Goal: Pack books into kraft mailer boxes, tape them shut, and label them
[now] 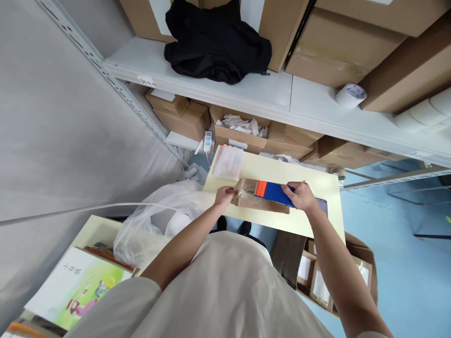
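Note:
A small brown cardboard box point(259, 204) lies on the pale yellow table, with shiny clear tape on its left part. My left hand point(224, 196) is closed on the box's left end, fingertips at its edge. In my right hand point(301, 195) is a blue and orange tape dispenser point(274, 191), its orange end resting over or just above the top of the box; exact contact cannot be made out. A dark-screened phone point(322, 206) lies partly hidden behind my right wrist. Near the table's back left corner sits a stack of clear-wrapped printed papers point(228, 162).
Shelving point(268, 94) with cartons runs behind the table point(257, 164). A black cloth point(218, 44) and a white tape roll point(351, 95) lie on it. Plastic film point(151, 220) and books point(82, 286) are at left. An open carton point(369, 253) of boxes stands at lower right.

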Demonstrator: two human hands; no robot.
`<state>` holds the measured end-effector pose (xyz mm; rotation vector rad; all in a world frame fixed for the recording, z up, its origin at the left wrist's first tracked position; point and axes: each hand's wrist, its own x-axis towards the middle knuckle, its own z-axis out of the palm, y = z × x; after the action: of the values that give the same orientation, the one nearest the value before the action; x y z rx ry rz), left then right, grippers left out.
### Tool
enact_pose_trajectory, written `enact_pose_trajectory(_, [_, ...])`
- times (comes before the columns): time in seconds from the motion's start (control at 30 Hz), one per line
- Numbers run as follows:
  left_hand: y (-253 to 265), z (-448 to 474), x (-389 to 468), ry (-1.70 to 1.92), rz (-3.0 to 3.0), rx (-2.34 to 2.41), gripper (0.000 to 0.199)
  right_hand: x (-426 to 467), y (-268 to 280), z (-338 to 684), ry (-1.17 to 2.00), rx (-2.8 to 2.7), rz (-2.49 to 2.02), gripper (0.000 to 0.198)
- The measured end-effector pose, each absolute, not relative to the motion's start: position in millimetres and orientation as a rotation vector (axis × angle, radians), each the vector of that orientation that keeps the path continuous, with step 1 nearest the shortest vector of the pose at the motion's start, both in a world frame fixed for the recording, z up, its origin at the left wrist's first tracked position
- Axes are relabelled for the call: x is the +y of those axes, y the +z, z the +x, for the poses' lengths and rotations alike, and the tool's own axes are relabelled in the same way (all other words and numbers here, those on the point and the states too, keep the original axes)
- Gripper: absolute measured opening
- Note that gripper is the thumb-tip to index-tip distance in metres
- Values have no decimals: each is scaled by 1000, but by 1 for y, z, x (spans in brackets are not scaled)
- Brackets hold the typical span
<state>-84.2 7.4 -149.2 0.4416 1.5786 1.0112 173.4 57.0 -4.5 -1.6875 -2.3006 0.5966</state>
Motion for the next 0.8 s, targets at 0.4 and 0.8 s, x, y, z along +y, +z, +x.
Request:
enact_pose_trajectory(0.4, [-86,-73,20,722,1868,1154,111,56,-1,180,654,-2312,-1617,48])
enact_pose_trajectory(0.8, [-85,-80,43,233,2227,1349,122,80,-2,278,701,-2462,-1626,48])
